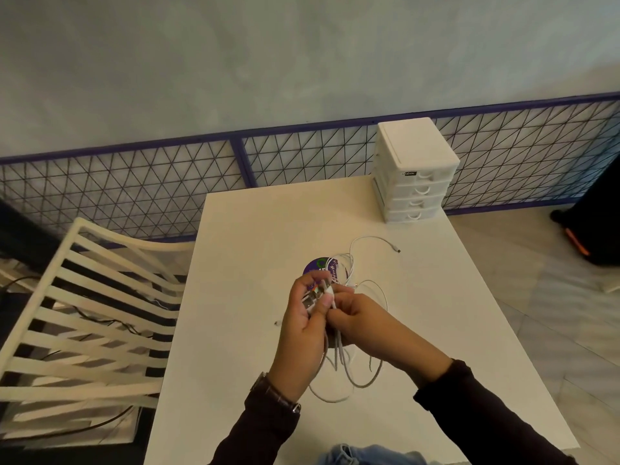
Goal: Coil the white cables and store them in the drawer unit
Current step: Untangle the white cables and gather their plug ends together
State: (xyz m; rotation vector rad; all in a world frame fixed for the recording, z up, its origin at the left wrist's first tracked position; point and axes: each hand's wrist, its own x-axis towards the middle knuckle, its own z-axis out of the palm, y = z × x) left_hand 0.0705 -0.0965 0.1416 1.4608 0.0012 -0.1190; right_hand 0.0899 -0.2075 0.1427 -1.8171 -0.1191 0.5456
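gripping thin looped white cables (339,364)

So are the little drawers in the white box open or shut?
Shut. All four drawers of the drawer unit sit flush with its front; none is pulled out.

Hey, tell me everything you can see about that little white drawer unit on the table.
The drawer unit is a small white box that looks like plastic, with a flat lid-like top and four stacked drawers, each with a curved pull. All four look shut. A small dark label sits on the top drawer's front, too small to read. It stands upright at the far right corner of the white table, by the wire fence. Neither hand nor cable touches it.
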